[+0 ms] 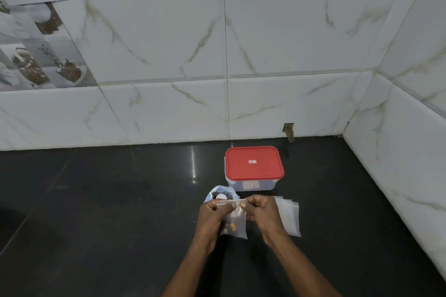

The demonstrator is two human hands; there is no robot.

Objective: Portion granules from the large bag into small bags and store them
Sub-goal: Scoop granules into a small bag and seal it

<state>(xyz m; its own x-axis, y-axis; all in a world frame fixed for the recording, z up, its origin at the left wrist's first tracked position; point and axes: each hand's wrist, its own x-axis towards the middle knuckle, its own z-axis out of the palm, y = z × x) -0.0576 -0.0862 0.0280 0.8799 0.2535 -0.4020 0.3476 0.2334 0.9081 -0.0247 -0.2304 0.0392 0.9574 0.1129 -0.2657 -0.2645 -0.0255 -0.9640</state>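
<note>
From my remote seat I see both hands raised just above the dark polished counter (96, 200); the left hand (212, 212) and the right hand (259, 210) each pinch the top strip of a small clear plastic zip bag (235, 222), thumbs and forefingers closed tight on it, so each grip is fully shut on the bag; the two thumbs nearly meet at the middle of the seal. The bag hangs between the hands, and at its bottom lies a little heap of dark and orange granules (230, 227).

Just behind the left hand sits the large crumpled blue-and-white bag (220, 191), its mouth open; something white and round (221, 197) shows inside, though I cannot tell what it is. Beside the right hand, flat on the counter, lies a stack of empty clear small bags (289, 217), partly hidden by the wrist. Further back, near the white marble-veined wall tiles (289, 55), stands a clear rectangular plastic box with a red lid (253, 164), lid on; it stands just beyond the large bag.
</note>
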